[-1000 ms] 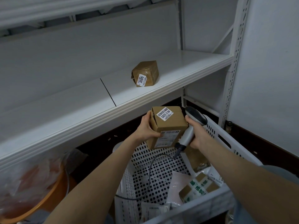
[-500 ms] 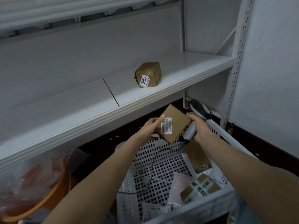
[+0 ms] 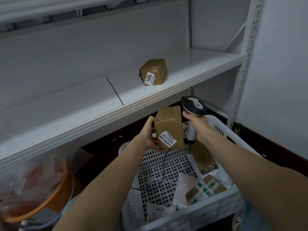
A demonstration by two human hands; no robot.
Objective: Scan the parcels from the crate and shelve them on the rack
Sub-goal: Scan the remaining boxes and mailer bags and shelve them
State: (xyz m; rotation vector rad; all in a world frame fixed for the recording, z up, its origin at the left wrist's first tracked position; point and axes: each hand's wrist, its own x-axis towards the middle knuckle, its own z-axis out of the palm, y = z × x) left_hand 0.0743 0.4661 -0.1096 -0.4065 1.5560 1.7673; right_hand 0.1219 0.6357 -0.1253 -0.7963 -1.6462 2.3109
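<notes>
Scanning appears in hand: left grip (image 3: 147,135) holds a labelled parcel (image 3: 168,127); right grip (image 3: 199,126) clasps the scanner (image 3: 193,106) just beside it. Next, likely: lift onto the shelf (image 3: 191,69) above.

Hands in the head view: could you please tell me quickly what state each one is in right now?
Left hand: closed, holding the cardboard box.
Right hand: closed, gripping the barcode scanner by its handle.

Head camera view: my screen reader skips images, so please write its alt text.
A left hand holds a brown box beside a barcode scanner gripped by the right hand, above a white crate of parcels; a wrapped parcel sits on the shelf.
</notes>
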